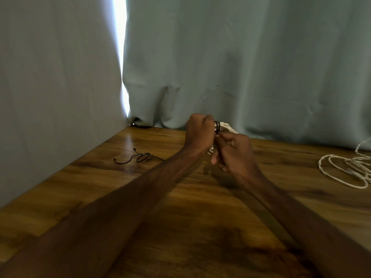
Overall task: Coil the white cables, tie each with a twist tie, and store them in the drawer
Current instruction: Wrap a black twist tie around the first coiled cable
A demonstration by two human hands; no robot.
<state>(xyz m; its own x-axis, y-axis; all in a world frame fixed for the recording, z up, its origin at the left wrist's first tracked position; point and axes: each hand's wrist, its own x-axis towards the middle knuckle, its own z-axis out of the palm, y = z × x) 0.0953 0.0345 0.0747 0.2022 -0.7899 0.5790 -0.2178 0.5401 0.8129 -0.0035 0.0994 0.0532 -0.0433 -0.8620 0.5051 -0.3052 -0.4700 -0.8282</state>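
Both hands are raised above the wooden table (180, 207) near its far edge. My left hand (198, 133) is clenched around a coiled white cable (227, 127), most of it hidden behind the fingers. A black twist tie (217, 126) wraps the coil in a few turns. My right hand (232, 151) pinches the tie just below the wraps. A second white cable (341, 169) lies loose and uncoiled on the table at the far right, partly cut off by the frame edge.
Black twist ties (138, 156) lie loose on the table to the left of my hands. Pale blue curtains (241, 67) hang along the table's back and left sides, with a bright gap (122, 57) between them. No drawer is in view.
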